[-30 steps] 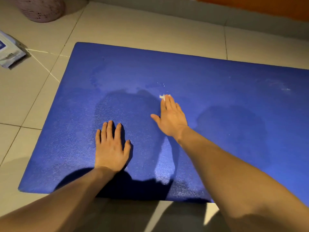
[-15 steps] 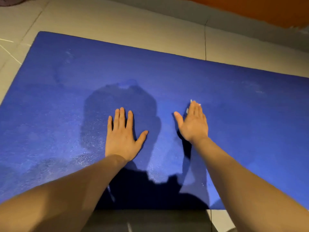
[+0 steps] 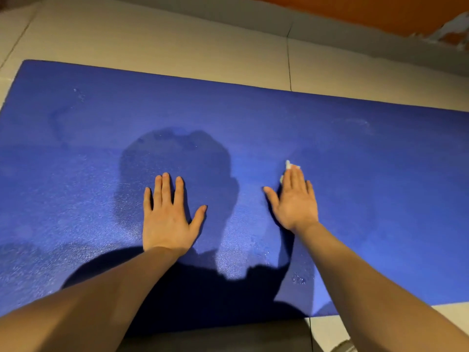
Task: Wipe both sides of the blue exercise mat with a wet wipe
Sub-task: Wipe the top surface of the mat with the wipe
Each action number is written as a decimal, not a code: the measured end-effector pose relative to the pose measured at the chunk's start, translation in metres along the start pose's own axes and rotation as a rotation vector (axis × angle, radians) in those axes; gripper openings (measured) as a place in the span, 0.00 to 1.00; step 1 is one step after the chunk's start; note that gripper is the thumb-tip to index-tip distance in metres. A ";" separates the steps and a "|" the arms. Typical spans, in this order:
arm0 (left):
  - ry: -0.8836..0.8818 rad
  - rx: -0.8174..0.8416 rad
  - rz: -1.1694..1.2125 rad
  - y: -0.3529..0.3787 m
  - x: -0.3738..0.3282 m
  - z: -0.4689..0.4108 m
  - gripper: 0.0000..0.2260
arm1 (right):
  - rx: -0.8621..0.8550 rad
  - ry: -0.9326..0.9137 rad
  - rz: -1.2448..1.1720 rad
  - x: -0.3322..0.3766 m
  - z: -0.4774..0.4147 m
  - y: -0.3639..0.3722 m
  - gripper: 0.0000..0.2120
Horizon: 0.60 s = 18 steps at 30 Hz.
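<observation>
The blue exercise mat [image 3: 355, 179] lies flat on the tiled floor and fills most of the view. My left hand [image 3: 167, 217] rests palm down on the mat, fingers straight and slightly spread. My right hand [image 3: 294, 199] lies flat to its right, fingers straight and together, pressing a white wet wipe [image 3: 289, 164] onto the mat. Only a small corner of the wipe shows past my fingertips. Faint wet streaks glisten on the mat near both hands.
Pale floor tiles [image 3: 177, 49] surround the mat at the back and front right. An orange wall with a grey skirting [image 3: 355, 11] runs along the far side. My shadow darkens the mat's near edge.
Both hands have shifted rightward along the mat, the right one sliding the wipe with it. The camera has turned right, so the wipe packet and basket at the left have left the view.
</observation>
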State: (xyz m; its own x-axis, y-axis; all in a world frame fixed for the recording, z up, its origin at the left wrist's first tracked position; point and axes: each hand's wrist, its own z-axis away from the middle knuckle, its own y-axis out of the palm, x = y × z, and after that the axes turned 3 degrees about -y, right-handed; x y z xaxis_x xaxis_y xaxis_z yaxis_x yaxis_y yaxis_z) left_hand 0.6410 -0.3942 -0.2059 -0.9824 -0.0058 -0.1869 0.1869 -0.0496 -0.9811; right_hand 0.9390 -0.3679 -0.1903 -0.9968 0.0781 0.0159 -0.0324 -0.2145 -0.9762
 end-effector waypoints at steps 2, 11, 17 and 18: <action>-0.001 0.000 -0.004 0.000 0.000 0.000 0.40 | 0.000 0.088 -0.047 -0.005 0.003 0.001 0.46; 0.004 -0.011 0.010 0.000 0.001 0.000 0.40 | -0.008 -0.175 -0.263 0.139 0.039 0.002 0.40; 0.006 -0.002 0.009 0.000 0.001 -0.001 0.37 | -0.039 -0.266 -0.112 0.060 0.037 0.003 0.34; 0.007 -0.002 0.007 0.000 0.002 -0.001 0.37 | -0.049 -0.198 -0.092 0.039 0.037 0.005 0.34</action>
State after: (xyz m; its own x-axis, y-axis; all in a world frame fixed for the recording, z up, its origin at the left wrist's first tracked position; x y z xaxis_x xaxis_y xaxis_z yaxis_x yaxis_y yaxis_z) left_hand 0.6392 -0.3933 -0.2060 -0.9809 0.0009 -0.1944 0.1942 -0.0472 -0.9798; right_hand 0.8971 -0.4017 -0.1868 -0.9848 -0.0988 0.1427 -0.1249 -0.1678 -0.9779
